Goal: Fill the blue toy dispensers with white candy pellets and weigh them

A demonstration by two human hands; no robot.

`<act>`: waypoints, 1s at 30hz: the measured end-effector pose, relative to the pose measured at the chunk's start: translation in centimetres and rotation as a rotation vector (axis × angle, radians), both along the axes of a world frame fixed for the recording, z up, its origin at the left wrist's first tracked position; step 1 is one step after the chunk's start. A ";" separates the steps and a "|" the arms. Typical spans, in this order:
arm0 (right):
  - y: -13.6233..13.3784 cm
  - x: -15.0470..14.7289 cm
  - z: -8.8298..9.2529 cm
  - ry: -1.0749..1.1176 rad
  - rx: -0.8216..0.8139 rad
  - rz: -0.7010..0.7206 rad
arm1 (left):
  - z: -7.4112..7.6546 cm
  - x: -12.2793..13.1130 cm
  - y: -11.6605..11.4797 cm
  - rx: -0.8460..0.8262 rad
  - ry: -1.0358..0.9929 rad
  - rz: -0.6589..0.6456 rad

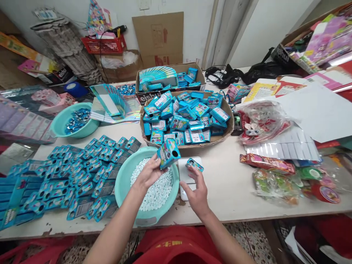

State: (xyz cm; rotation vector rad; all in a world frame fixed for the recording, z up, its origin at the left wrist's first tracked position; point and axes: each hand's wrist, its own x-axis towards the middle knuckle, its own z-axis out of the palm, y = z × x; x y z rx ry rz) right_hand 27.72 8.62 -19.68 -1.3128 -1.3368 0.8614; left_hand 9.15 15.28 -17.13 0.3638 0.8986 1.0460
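Two hands at the mint-green plastic bowl (120, 185): left hand (148, 174) should keep its small blue cardboard box (168, 153) level above it, right hand (197, 196) pinching a flat blue card tab (194, 164).

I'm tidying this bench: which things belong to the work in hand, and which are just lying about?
In hand: blue box in left hand; basin of white pellets; white pad by right hand; tray of filled boxes; flat blue cartons.
Lying about: snack packets; white sheets; black bag; red basket.
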 end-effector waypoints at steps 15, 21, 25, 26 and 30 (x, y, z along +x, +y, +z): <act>-4.2 -0.9 0.7 0.231 -0.379 0.488 | -6.6 -2.9 -8.9 -0.030 0.630 -0.436; -5.3 -3.9 -1.8 0.364 -0.583 0.508 | -10.5 -4.6 -4.6 0.252 1.774 -0.454; -5.2 -4.4 -3.3 0.393 -0.594 0.467 | -10.6 -2.0 -7.1 0.221 1.764 -0.749; -5.2 -4.4 -3.5 0.401 -0.590 0.457 | -10.4 -1.4 -7.9 0.229 1.735 -0.826; -5.5 -4.6 -3.6 0.389 -0.579 0.411 | -9.6 -1.2 -9.7 0.290 1.645 -1.039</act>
